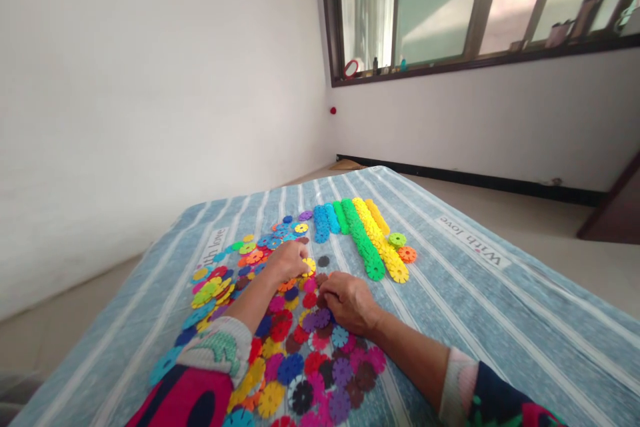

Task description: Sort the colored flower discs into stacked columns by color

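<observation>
Striped cloth (pixel 480 313) below grips. Left hand (pixel 291 260) beside yellow notched disc (pixel 311 267), right hand (pixel 351 301) at brown disc (pixel 321 279); both curled, cannot tell if clamped. Green disc row (pixel 363 240) beyond.

A home, from the red-rimmed mirror (pixel 351 68) on the windowsill (pixel 450 68) and striped cloth (pixel 475 300)
</observation>
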Demonstrator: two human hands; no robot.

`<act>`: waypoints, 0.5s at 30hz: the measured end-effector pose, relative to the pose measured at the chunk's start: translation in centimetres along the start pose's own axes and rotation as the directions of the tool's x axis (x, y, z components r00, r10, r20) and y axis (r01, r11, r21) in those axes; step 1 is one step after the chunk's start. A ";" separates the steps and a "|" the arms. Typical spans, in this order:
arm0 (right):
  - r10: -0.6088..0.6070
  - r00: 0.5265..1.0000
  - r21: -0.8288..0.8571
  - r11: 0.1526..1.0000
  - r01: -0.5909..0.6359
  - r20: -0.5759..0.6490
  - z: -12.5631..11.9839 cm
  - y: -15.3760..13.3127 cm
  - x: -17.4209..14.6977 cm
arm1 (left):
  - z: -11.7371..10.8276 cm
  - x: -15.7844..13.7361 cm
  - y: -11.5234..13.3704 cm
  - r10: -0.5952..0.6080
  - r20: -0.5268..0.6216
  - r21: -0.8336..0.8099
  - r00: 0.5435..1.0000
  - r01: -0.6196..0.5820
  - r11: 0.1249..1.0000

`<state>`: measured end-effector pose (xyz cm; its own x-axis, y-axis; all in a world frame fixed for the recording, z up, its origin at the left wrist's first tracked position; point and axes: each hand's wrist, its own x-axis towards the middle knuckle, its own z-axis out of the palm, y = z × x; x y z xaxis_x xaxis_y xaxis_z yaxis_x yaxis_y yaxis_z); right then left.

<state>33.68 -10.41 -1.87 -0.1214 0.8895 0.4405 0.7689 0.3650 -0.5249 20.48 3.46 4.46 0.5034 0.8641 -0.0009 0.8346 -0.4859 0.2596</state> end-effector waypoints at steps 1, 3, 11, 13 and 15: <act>-0.007 1.000 -0.005 1.000 0.007 0.000 0.0 0.0 0.0 | -0.2 0.0 0.0 0.009 -0.001 -0.022 1.000 -0.009 1.000; -0.025 1.000 -0.018 1.000 0.025 0.003 0.0 0.0 0.1 | -0.7 0.0 0.4 0.031 -0.006 -0.062 1.000 -0.031 0.998; -0.035 0.999 -0.025 0.999 0.034 -0.021 0.1 0.0 0.3 | -0.4 -0.4 8.4 0.291 0.031 -0.355 0.956 -0.262 0.897; -0.015 0.999 -0.022 1.000 0.015 -0.031 0.5 0.1 0.3 | 0.5 -0.5 11.2 0.381 0.063 -0.259 0.922 -0.353 0.899; -0.009 0.999 -0.015 1.000 0.008 -0.046 1.1 0.4 0.4 | 1.4 -0.5 13.7 0.440 0.112 -0.167 0.891 -0.419 0.892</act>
<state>33.23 -9.65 -2.69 -0.0996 0.8727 0.4780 0.7772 0.3682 -0.5103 31.98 -3.85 6.63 0.8406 0.5417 0.0049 0.4963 -0.7738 0.3936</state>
